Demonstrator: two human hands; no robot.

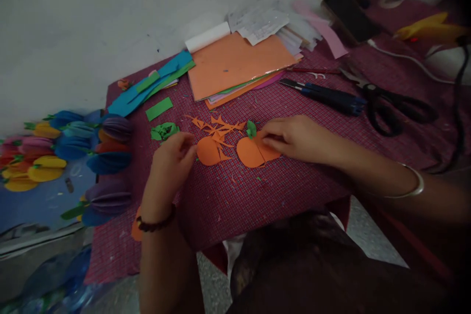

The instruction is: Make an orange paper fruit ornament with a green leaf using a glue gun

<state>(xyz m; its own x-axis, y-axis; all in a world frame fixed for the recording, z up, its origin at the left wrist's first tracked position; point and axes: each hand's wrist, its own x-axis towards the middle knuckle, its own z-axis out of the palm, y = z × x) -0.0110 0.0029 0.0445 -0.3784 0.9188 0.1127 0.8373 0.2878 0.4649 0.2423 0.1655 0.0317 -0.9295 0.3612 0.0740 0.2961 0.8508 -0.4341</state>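
Observation:
My left hand (167, 167) is beside a round orange paper cutout (208, 151), its fingers loosely bent and a gap between thumb and forefinger. I see nothing in it. The fingertips of my right hand (296, 137) close on the right part of an orange paper piece (269, 151). That piece adjoins another rounded orange cutout (250, 152), and a small green paper leaf (251, 129) lies at their top. Thin orange paper scraps (217, 130) are spread behind the cutouts. Crumpled green paper bits (164, 130) lie just past my left hand.
A stack of coloured paper (239, 66) lies at the back, blue and green strips (154, 81) to its left. A blue-handled cutter (331, 98) and black-handled scissors (390, 105) lie at the right. Several folded paper fruits (108, 201) stand at the left. A white cable (408, 59) crosses behind.

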